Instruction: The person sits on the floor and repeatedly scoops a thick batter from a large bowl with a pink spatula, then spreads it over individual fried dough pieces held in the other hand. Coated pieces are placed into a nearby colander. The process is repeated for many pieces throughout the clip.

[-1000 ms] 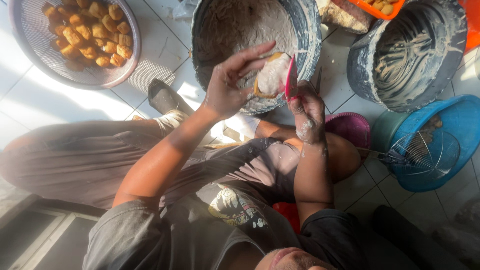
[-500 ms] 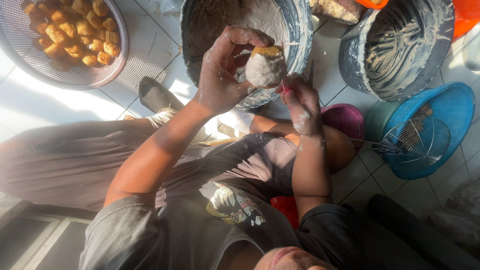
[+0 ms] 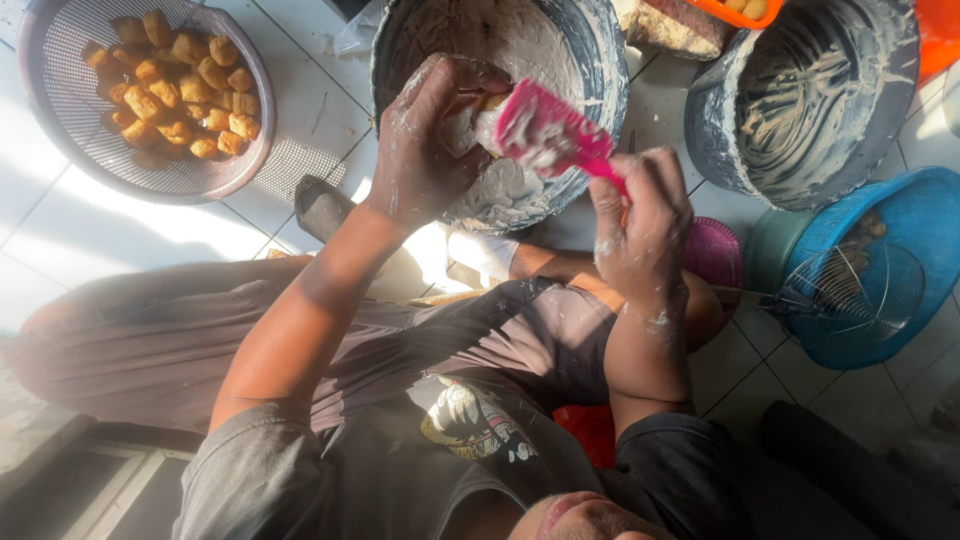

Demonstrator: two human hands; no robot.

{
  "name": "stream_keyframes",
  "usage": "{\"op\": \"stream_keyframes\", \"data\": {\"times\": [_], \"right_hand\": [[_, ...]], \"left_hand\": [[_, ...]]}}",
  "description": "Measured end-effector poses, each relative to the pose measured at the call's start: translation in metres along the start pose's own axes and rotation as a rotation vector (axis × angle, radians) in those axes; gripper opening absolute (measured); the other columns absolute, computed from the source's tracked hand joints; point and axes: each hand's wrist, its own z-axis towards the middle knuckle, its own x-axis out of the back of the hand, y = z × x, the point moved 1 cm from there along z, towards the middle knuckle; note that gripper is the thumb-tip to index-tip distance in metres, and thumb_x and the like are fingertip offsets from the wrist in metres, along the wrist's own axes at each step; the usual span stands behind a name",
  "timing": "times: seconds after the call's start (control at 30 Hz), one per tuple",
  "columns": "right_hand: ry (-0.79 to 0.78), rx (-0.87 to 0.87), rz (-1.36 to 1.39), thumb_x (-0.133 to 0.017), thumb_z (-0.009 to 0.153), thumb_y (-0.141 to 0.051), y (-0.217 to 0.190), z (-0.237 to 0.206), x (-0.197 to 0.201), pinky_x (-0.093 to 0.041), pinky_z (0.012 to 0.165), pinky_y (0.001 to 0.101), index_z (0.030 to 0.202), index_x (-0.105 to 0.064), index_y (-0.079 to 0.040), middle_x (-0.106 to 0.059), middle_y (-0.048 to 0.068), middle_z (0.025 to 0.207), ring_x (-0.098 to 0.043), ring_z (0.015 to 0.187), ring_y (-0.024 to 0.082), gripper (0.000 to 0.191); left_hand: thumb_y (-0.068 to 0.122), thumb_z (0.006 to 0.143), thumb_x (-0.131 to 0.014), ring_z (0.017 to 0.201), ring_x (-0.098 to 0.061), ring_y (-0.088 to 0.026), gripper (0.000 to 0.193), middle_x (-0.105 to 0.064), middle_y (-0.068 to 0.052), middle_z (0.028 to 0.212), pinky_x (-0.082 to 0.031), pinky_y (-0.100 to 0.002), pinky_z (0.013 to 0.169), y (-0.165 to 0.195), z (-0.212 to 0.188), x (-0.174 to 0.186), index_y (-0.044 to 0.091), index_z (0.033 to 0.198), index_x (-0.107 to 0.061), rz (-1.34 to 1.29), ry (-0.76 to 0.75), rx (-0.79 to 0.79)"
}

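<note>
Above the grey paste bucket (image 3: 590, 60), the left hand (image 3: 425, 150) closes its fingers around a pale, paste-covered tofu piece (image 3: 470, 125). The right hand (image 3: 640, 225) grips a pink spatula (image 3: 545, 130), smeared white, touching it.

Pale square floor tiles (image 3: 330, 120) with dark grout lines run under everything. Strong sunlight falls in a bright patch on the left, glaring white, while the near left corner lies in shadow.

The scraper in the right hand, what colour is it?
Pink scraper, smeared with pale paste, head view.
</note>
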Motion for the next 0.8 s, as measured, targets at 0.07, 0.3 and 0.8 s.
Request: {"op": "stream_keyframes", "data": {"times": [0.07, 0.3, 0.8], "right_hand": [[0.017, 0.076, -0.034, -0.061, 0.12, -0.025, 0.007, 0.009, 0.002, -0.047, 0.082, 0.0335, 0.115, -0.063, 0.0, -0.06, 0.011, 0.103, -0.059, 0.095, 0.022, 0.026], [-0.19, -0.534, 1.282, -0.058, 0.106, -0.024, 0.032, -0.008, -0.063, -0.036, 0.069, 0.0227, 0.116, -0.065, -0.002, -0.065, 0.004, 0.099, -0.047, 0.078, 0.009, 0.025], [-0.096, -0.769, 1.143, -0.053, 0.109, -0.023, 0.118, -0.047, -0.149, -0.03, 0.055, 0.0207, 0.107, -0.064, 0.0, -0.047, -0.005, 0.073, -0.038, 0.06, 0.004, 0.026]], "left_hand": [[-0.007, 0.097, -0.081, 0.128, -0.067, -0.023, 0.043, -0.062, -0.008, 0.134, -0.054, -0.035, 0.113, -0.004, -0.003, -0.004, 0.003, 0.131, -0.057, -0.262, -0.003, 0.06], [-0.003, 0.095, -0.083, 0.129, -0.062, -0.017, 0.049, -0.062, -0.009, 0.13, -0.048, -0.032, 0.121, -0.015, -0.011, -0.033, 0.003, 0.131, -0.05, -0.645, 0.137, 0.124], [-0.004, 0.087, -0.086, 0.131, -0.065, -0.025, 0.072, -0.062, -0.01, 0.138, -0.056, -0.034, 0.11, -0.099, 0.081, 0.06, 0.011, 0.145, -0.046, 0.148, 0.099, -0.038]]}}
